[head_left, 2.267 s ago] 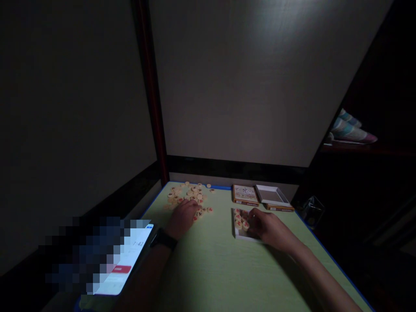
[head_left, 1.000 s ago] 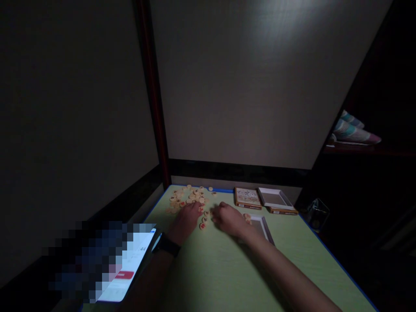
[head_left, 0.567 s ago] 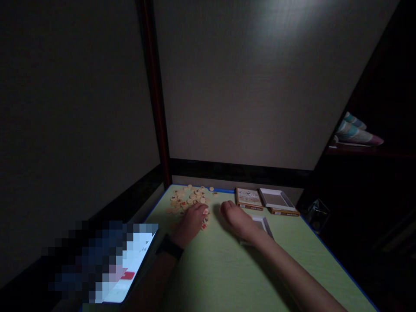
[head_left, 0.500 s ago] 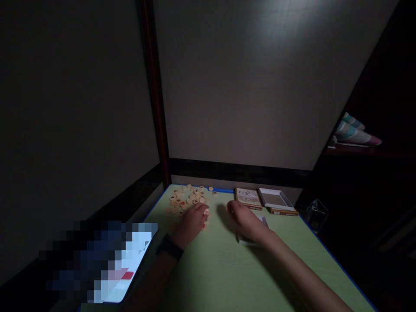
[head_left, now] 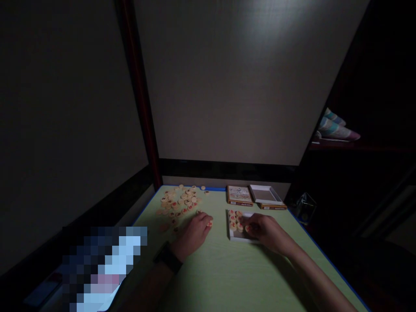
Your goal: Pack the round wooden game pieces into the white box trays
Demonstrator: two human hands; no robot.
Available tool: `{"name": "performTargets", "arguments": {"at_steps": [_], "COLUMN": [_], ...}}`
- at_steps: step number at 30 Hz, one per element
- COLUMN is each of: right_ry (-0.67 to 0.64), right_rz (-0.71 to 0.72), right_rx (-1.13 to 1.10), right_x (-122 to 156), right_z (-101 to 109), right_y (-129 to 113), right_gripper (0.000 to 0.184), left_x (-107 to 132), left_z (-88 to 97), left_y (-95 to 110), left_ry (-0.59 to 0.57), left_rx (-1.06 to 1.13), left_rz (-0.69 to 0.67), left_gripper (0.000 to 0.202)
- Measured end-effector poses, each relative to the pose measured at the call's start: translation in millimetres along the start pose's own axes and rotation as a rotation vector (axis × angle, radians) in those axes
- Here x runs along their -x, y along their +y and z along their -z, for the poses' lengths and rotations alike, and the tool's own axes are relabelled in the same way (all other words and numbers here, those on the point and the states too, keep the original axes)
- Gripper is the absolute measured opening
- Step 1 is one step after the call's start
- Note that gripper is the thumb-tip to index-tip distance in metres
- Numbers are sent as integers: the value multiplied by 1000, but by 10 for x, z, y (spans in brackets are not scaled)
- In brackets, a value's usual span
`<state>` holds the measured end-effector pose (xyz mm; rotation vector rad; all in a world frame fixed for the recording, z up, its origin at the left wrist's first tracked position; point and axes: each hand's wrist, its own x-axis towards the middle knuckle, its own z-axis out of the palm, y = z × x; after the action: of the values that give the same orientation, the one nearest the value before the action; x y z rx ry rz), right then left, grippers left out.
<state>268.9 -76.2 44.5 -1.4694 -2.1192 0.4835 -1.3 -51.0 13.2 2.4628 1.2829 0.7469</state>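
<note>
A heap of round pale game pieces (head_left: pixel 178 202) with red and black marks lies at the far left of the green table (head_left: pixel 221 273). My left hand (head_left: pixel 193 236) rests just in front of the heap, fingers curled, one piece pinched at its fingertips. My right hand (head_left: pixel 268 232) lies over a small white tray (head_left: pixel 229 232) that holds several pieces in rows. Its fingers are pinched on a red-marked piece (head_left: pixel 248 228) at the tray's middle. A dark watch (head_left: pixel 167 258) sits on my left wrist.
A printed box lid (head_left: pixel 238 195) and an open white box (head_left: pixel 264 195) lie at the table's far edge. A glass (head_left: pixel 303 208) stands off the right corner. A lit phone (head_left: pixel 107 268) is at the lower left. Walls close the back and left; the room is dim.
My right hand went from the tray to the heap beside my left hand, then came back over the tray with a piece. My left hand stayed by the heap. The view shifted slightly.
</note>
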Motion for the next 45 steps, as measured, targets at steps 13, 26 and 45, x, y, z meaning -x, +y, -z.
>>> {"name": "performTargets", "arguments": {"at_steps": [13,26,45], "right_ry": [-186,-221,-109], "right_rz": [-88,-76,-63], "right_rx": [70,145,136], "right_x": [-25,-17,-7], "right_z": [15,43,-206], "right_y": [17,-63,-187], "right_gripper": [19,20,24], "left_x": [-33,15,22], "left_z": [-114,-171,-172], "left_y": [196,300,323], "left_ry": [-57,-184,-204], "left_rx": [546,634,596], "left_rz": [133,135,108], "left_gripper": [24,21,21]}}
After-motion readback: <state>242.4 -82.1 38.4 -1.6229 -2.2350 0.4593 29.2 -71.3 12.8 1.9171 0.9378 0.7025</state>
